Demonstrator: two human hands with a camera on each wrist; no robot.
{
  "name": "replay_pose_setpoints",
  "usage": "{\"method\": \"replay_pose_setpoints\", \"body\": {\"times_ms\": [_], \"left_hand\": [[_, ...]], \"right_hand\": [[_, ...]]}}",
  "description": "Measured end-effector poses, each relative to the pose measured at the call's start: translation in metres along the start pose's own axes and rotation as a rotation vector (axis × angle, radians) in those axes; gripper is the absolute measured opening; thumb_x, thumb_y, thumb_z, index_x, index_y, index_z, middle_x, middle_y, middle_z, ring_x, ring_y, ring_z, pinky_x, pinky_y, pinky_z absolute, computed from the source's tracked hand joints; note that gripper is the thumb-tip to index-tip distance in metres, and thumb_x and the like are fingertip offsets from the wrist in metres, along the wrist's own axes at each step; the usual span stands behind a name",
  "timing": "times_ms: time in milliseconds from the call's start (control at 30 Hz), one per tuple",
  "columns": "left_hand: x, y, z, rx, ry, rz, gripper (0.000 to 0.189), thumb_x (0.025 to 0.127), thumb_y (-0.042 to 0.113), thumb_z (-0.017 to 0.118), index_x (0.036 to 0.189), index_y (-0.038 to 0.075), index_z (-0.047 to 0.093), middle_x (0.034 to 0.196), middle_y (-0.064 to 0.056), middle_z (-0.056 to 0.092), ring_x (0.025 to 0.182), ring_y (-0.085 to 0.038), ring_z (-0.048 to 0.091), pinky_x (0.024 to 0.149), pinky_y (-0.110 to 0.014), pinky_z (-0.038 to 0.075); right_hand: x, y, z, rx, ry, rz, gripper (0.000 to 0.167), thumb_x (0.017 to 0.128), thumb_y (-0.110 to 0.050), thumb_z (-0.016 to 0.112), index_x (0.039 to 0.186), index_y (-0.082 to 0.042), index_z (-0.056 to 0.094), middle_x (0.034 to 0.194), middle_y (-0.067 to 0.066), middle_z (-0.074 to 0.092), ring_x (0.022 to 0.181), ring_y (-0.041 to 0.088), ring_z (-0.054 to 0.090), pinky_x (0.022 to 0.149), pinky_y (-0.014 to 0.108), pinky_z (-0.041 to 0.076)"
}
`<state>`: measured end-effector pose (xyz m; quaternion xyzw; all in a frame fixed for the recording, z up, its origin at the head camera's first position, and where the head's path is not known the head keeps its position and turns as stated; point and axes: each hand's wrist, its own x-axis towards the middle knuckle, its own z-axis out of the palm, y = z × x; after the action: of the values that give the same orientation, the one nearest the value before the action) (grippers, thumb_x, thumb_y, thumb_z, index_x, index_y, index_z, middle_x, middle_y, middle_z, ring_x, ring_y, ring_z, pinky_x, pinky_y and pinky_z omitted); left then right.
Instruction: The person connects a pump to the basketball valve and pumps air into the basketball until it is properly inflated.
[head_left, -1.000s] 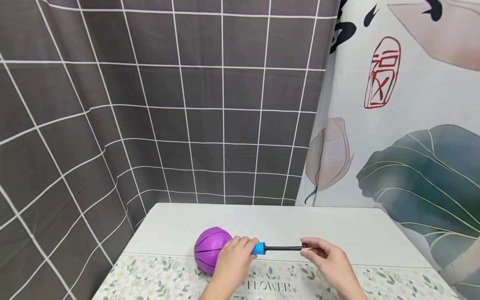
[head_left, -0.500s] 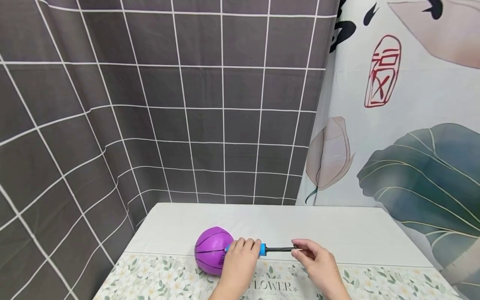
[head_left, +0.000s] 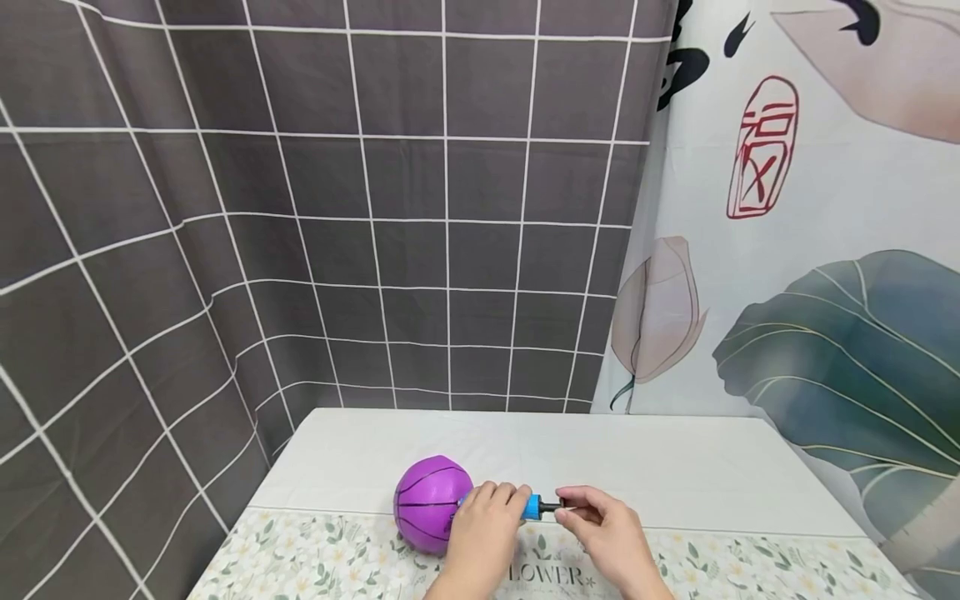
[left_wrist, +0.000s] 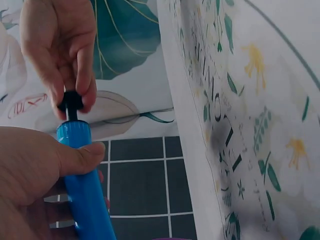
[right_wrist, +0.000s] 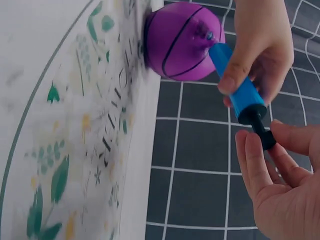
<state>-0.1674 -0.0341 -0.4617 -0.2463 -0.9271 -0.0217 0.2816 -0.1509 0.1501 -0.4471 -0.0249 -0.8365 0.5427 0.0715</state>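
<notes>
A purple ball (head_left: 429,504) with black lines, like a small basketball, sits on the table. Against its side stands the tip of a blue hand pump (right_wrist: 235,85), as the right wrist view shows. My left hand (head_left: 483,533) grips the pump's blue barrel, thumb along it in the left wrist view. Between the fingertips of my right hand (head_left: 603,533) is the black handle (left_wrist: 71,101) at the end of the pump's rod. Only a short length of the black rod (head_left: 550,507) shows between barrel and handle.
The table (head_left: 675,467) has a white back half and a floral cloth (head_left: 315,554) with printed lettering in front. Behind it hangs a dark grey curtain (head_left: 480,250) with white grid lines. A white printed curtain (head_left: 720,333) hangs at the right.
My right hand has moved left toward my left hand, pushing the black rod into the blue barrel. The ball and left hand have shifted slightly to the right.
</notes>
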Motion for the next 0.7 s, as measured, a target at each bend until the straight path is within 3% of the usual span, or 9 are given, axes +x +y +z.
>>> {"method": "replay_pose_setpoints", "body": {"times_ms": [200,400,533,700], "left_hand": [[-0.002,-0.01,0.001,-0.018,0.007,-0.022,0.045,0.077,0.02,0.086,0.119,0.021,0.069,0.103,0.004,0.07,0.095,-0.015,0.063,0.089,-0.032,0.055],[-0.001,-0.015,-0.001,-0.02,0.021,-0.029,0.048,0.074,0.018,0.087,0.119,0.02,0.069,0.103,0.004,0.07,0.094,-0.015,0.063,0.09,-0.032,0.055],[0.0,-0.014,-0.001,0.001,0.021,-0.023,0.05,0.073,0.018,0.088,0.119,0.019,0.069,0.103,0.003,0.07,0.093,-0.016,0.063,0.089,-0.033,0.055],[0.001,-0.011,-0.002,0.026,-0.016,-0.014,0.053,0.071,0.014,0.088,0.121,0.017,0.07,0.105,0.001,0.069,0.095,-0.018,0.063,0.09,-0.035,0.054]], "right_hand": [[0.003,0.008,-0.026,-0.018,0.032,0.053,0.028,0.088,-0.013,0.078,0.115,-0.007,0.074,0.093,0.001,0.075,0.083,0.012,0.07,0.07,0.021,0.057],[0.007,0.014,-0.051,-0.04,0.02,0.117,0.035,0.092,-0.022,0.075,0.123,-0.007,0.07,0.101,0.002,0.075,0.091,0.015,0.071,0.08,0.032,0.06],[0.007,0.016,-0.054,-0.019,0.017,0.121,0.036,0.094,-0.022,0.073,0.125,-0.007,0.069,0.104,0.005,0.075,0.094,0.018,0.072,0.082,0.034,0.061],[0.005,0.015,-0.044,-0.024,0.039,0.073,0.031,0.093,-0.016,0.074,0.122,-0.008,0.07,0.1,0.003,0.075,0.09,0.014,0.072,0.076,0.023,0.058]]}}
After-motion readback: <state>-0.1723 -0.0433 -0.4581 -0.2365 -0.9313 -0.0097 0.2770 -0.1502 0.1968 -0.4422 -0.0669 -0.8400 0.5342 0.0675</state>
